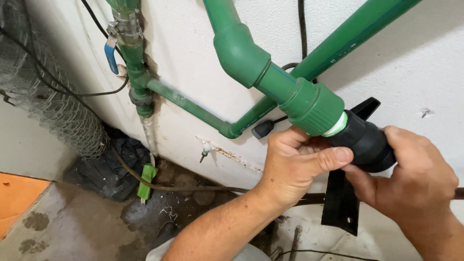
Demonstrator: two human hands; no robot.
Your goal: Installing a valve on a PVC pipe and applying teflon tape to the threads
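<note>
left hand [295, 166] gripping, right hand [418, 176] curled, thumbs close

Both forearms are bare, no sleeves, gloves, rings or watch on left hand [295, 166] or right hand [418, 179]

I see smooth, slightly glossy green plastic on the pipe coupling [313, 107], and a matt black plastic fitting [367, 142] beside it with white tape at the joint. Far left, a dull metal valve [126, 26] carries a blue handle. The white wall [183, 53] looks rough-painted; the concrete floor [72, 222] is stained and coarse.
</note>
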